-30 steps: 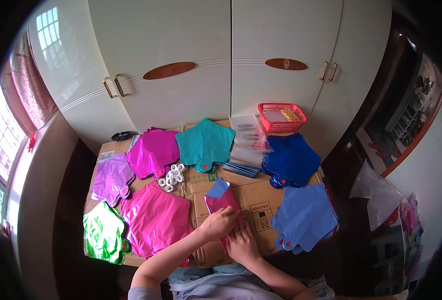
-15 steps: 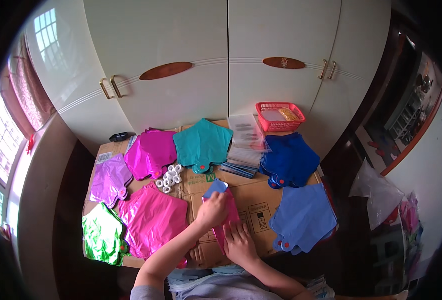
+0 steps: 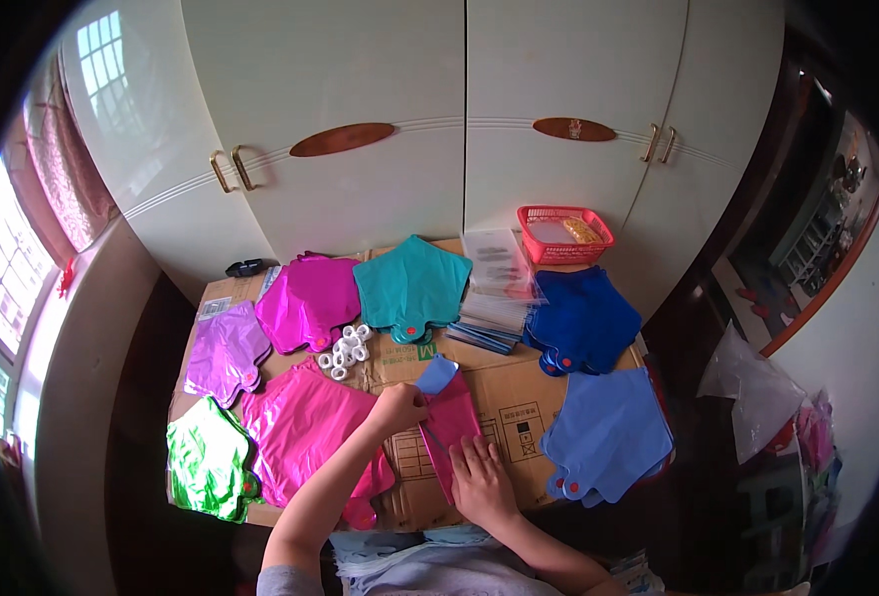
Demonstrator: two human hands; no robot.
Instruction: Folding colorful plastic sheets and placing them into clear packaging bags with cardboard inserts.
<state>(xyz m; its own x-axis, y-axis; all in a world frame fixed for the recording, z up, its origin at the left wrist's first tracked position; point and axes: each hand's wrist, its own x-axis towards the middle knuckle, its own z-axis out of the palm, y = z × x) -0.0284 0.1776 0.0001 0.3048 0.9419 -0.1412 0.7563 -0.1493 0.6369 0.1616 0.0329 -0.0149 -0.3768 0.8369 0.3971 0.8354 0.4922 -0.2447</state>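
Observation:
A narrow folded strip of pink foil [image 3: 451,405], which looks like a flat foil balloon, lies on the brown cardboard [image 3: 399,372] in front of me. A light blue foil piece [image 3: 438,374] sticks out at its far end. My left hand [image 3: 400,408] is closed, its fingertips pinching the strip's left edge just below the blue piece. My right hand [image 3: 483,481] lies flat on the strip's near part, fingers stretched out. Left of my left forearm is a stack of pink foil balloons [image 3: 305,427], partly covered by that arm.
Around the cardboard lie foil stacks in green [image 3: 206,462], lilac [image 3: 226,348], magenta [image 3: 310,298], teal [image 3: 412,285], dark blue [image 3: 588,313] and light blue [image 3: 608,432]. White rings [image 3: 345,352], clear plastic sleeves [image 3: 499,268] and a red basket [image 3: 565,250] stand toward the cabinet [image 3: 380,70].
My left hand has moved from on top of the strip's far part to its left edge. More pink foil shows there. My right hand stays on the near part.

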